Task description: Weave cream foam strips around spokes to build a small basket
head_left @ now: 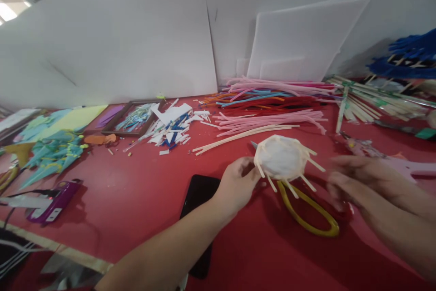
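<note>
A small round white disc wrapped in cream sticks (282,159), with stick ends jutting out around its rim like spokes, is held just above the red tabletop (136,200). It is pinched at its left edge by the fingers of the left hand (238,184). The right hand (354,177) lies just to the right of the disc, blurred; whether its fingers are closed on anything cannot be told, though they do not appear to touch the disc.

The disc is judged light and fairly fragile: the thin sticks look stiff but easily snapped or pulled loose, and the white centre seems soft. It would best be taken by the rim, between the protruding ends, not by the ends themselves.

Directly below the disc, a yellow loop handle (309,216) rests on the tabletop. To the disc's left, a black phone (199,193) lies flat, partly under the left forearm. Behind the disc, a heap of pink, red, blue and orange pipe cleaners (272,100) is spread, with loose cream sticks (238,136) in front of it. Further left of the disc are white and blue paper scraps (172,125), teal paper cuttings (54,155) and a purple device (56,200). White foam boards (303,41) lean against the white wall behind the disc.
</note>
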`<act>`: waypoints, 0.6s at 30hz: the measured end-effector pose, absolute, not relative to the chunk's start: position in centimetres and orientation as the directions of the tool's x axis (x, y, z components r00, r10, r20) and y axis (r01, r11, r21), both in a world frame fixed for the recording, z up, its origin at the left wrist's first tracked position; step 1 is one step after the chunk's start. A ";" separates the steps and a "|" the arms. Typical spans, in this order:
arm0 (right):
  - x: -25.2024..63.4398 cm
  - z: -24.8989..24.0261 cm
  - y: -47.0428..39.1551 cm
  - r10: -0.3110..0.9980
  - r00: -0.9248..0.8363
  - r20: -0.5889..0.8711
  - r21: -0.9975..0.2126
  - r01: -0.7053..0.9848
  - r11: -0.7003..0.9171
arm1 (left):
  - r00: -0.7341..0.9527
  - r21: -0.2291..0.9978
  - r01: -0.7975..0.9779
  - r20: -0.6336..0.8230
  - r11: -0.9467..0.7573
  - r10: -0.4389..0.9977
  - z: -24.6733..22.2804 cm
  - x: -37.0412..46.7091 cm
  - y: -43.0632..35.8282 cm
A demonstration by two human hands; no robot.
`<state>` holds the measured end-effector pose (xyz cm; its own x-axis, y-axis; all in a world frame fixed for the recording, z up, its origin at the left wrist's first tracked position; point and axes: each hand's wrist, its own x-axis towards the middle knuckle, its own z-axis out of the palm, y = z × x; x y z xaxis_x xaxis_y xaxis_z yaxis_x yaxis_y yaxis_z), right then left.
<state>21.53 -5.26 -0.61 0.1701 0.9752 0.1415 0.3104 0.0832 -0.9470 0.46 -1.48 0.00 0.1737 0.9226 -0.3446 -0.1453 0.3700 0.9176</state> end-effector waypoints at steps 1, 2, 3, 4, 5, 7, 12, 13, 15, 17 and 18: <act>21.1 -0.6 -5.1 0.987 0.137 0.086 -0.969 0.241 0.051 | 0.201 0.937 -0.116 -0.303 0.330 0.931 0.0 0.5 -1.6; 20.8 -0.5 -5.0 0.994 0.096 0.044 -0.982 0.186 0.026 | 0.224 0.958 -0.090 -0.248 0.273 0.942 -0.1 0.5 -1.7; 20.4 -0.5 -5.0 0.998 0.060 0.013 -0.990 0.143 0.005 | 0.245 0.976 -0.064 -0.188 0.209 0.951 -0.1 0.5 -1.8; 20.1 -0.5 -5.1 0.999 0.038 -0.008 -0.994 0.109 -0.012 | 0.262 0.988 -0.042 -0.131 0.147 0.956 -0.2 0.6 -1.8; 20.0 -0.6 -5.2 0.999 0.024 -0.022 -0.996 0.084 -0.024 | 0.276 0.995 -0.024 -0.088 0.099 0.957 -0.3 0.7 -1.9; 20.0 -0.7 -5.4 0.999 0.016 -0.031 -0.998 0.051 -0.032 | 0.307 0.998 -0.006 -0.058 0.063 0.950 -0.2 0.8 -1.9; 20.7 -1.2 -5.5 0.997 0.037 -0.064 -0.997 -0.048 -0.062 | 0.226 0.993 0.019 -0.119 0.118 0.967 1.4 -0.2 -1.4; 20.8 -1.3 -5.5 0.995 0.051 -0.083 -0.993 -0.094 -0.078 | 0.187 0.990 0.009 -0.137 0.138 0.973 1.9 -0.7 -1.1; 20.7 -1.3 -5.3 0.990 0.077 -0.117 -0.978 -0.185 -0.101 | 0.097 0.992 -0.027 -0.117 0.120 0.988 2.8 -2.1 -0.2; 20.4 -1.0 -5.1 0.985 0.099 -0.141 -0.967 -0.227 -0.115 | 0.001 0.996 -0.005 -0.091 0.091 0.996 3.5 -3.9 1.1; 20.2 -0.8 -5.1 0.983 0.113 -0.146 -0.965 -0.234 -0.117 | -0.051 0.997 0.047 -0.064 0.066 0.997 3.8 -4.8 1.9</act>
<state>20.25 -5.05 -0.83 0.1134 0.9827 -0.1462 -0.2336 -0.1166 -0.9653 -4.84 1.95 3.78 -0.0505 0.9967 -0.0639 0.0474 0.0663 0.9967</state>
